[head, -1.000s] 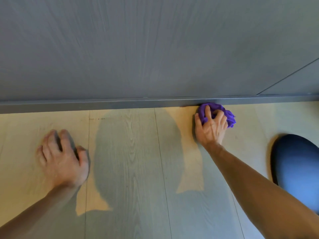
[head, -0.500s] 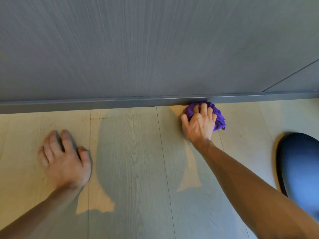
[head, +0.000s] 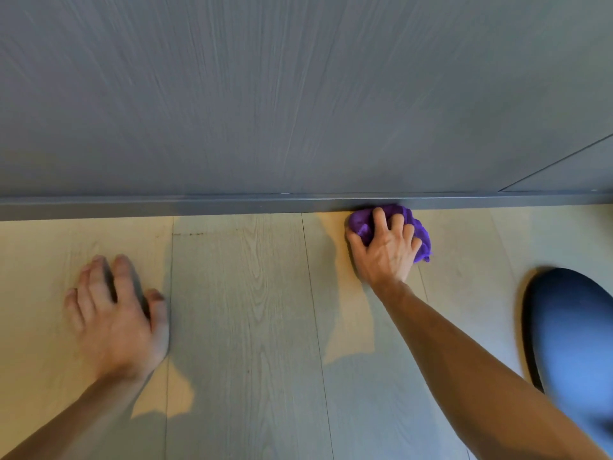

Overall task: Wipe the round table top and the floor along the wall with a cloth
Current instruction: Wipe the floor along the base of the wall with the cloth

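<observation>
A bunched purple cloth (head: 419,232) lies on the pale wooden floor (head: 245,293), pressed against the grey skirting board (head: 166,205) at the foot of the grey wall (head: 298,94). My right hand (head: 384,250) covers the cloth and grips it, fingers spread over the top. My left hand (head: 116,313) rests flat on the floor to the left, fingers apart, holding nothing. The round table top is not in view.
A dark blue rounded object (head: 570,330) sits on the floor at the right edge, close to my right forearm. A faint row of small dark marks (head: 199,233) runs along a plank joint near the skirting.
My right hand has slid the cloth to the left along the skirting board. My left hand has stayed planted on the floor.
</observation>
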